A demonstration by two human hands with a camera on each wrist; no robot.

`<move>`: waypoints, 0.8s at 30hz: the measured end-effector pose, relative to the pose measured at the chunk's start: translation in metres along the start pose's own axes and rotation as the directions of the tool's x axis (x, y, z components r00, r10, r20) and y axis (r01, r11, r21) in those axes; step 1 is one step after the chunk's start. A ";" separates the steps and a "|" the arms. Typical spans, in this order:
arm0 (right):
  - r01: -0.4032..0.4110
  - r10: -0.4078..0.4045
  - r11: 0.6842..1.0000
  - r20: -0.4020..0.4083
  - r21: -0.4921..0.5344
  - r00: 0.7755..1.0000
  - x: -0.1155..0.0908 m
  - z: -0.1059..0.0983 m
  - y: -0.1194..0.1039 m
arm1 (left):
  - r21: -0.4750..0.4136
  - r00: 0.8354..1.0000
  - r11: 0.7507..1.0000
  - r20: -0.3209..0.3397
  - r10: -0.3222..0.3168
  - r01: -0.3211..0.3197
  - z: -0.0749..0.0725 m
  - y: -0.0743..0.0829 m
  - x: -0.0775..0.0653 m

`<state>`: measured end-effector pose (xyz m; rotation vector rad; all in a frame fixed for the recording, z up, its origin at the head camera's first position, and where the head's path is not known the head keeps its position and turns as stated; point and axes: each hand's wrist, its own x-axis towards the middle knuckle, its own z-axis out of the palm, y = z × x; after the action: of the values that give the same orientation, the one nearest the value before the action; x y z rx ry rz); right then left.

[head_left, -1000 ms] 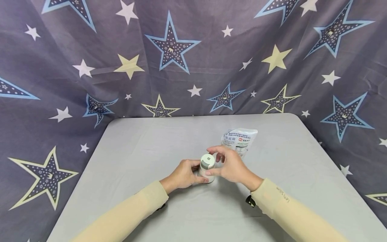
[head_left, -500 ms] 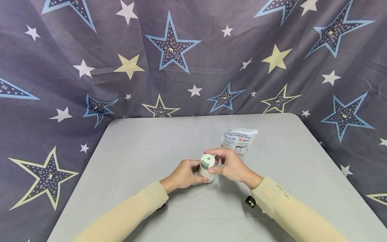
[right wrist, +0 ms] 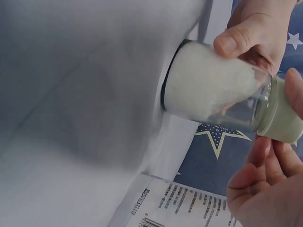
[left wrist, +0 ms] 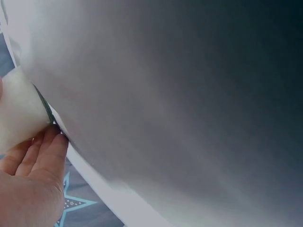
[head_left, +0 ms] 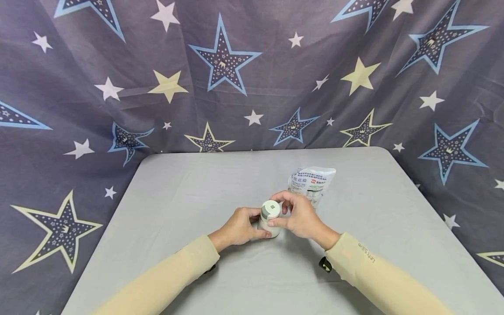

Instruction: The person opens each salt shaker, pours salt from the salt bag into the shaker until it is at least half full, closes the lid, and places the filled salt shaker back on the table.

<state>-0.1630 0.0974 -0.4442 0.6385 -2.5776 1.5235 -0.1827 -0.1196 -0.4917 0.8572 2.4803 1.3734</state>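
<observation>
A clear glass shaker jar (right wrist: 203,80) stands upright on the table, largely filled with white granules that look like salt. Its pale green lid (head_left: 271,207) carries a small grey square on top. My left hand (head_left: 238,226) grips the glass body from the left, thumb in front and fingers behind. From the right, my right hand (head_left: 301,215) holds the lid between thumb and fingers, as the right wrist view also shows. In the left wrist view, part of the jar (left wrist: 21,111) shows above the left hand's fingers (left wrist: 49,158).
Just behind the right hand stands a white printed salt bag (head_left: 311,180), its lower part hidden by that hand. The grey-covered table (head_left: 197,183) ends at a star-patterned curtain (head_left: 252,78) at the back and sides.
My right thumb and fingers have shifted on the lid, and the lid's grey marking has turned slightly leftward. The left hand, the jar body and the bag keep their places.
</observation>
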 end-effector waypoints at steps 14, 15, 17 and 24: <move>-0.056 0.044 0.996 -0.166 -0.069 0.985 -0.010 0.016 -0.008 | -0.001 1.000 1.000 0.004 -0.016 0.016 0.000 0.001 0.000; -0.059 0.046 0.996 -0.173 -0.073 0.984 -0.010 0.016 -0.009 | -0.001 1.000 1.000 0.004 -0.016 0.016 0.000 0.001 0.000; -0.067 0.050 0.994 -0.180 -0.086 0.982 -0.010 0.017 -0.010 | 0.001 1.000 1.000 0.005 -0.014 0.014 0.000 0.001 0.000; -0.065 0.047 0.992 -0.163 -0.110 0.986 -0.009 0.016 -0.009 | 0.018 1.000 1.000 0.012 -0.025 0.025 -0.001 0.000 -0.001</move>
<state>-0.1486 0.0826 -0.4474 0.4169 -2.5580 1.3677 -0.1826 -0.1205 -0.4912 0.8329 2.4893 1.3358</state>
